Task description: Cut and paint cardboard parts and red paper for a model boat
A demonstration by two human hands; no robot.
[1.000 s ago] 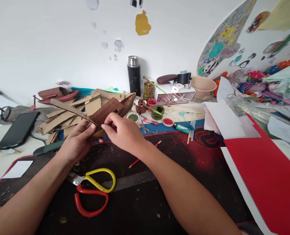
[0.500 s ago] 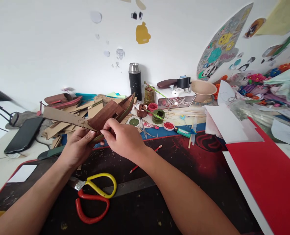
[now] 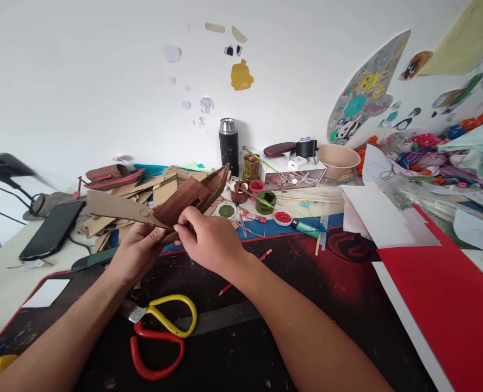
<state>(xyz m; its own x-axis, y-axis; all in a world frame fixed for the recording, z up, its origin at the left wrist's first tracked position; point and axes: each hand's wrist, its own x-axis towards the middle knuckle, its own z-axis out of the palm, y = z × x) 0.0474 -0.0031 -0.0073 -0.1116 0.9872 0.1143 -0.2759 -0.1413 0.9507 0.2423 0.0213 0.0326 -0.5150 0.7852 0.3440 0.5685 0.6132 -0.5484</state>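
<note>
A brown cardboard model boat [image 3: 184,202] with a pointed bow and a small square opening is held above the dark mat, bow toward the back right. A long bare cardboard strip [image 3: 119,208] sticks out to the left from its near end. My left hand [image 3: 141,251] grips the boat from below, thumb on the side where the strip meets it. My right hand [image 3: 211,239] pinches the near lower edge with thumb and fingertips. What lies between those fingertips is hidden. Scissors [image 3: 160,337] with yellow and red handles lie below the hands.
Open paint pots [image 3: 265,201], a brush, a black flask [image 3: 228,147] and a glue tube [image 3: 305,228] stand behind. A red pencil [image 3: 225,289] lies under my right forearm. Cardboard scraps [image 3: 168,188] and a phone [image 3: 51,231] are left; red card [image 3: 437,305] is right.
The view has tilted and shifted slightly, so everything appears a little lower and mostly further right. Both hands keep their hold on the boat, with little other movement.
</note>
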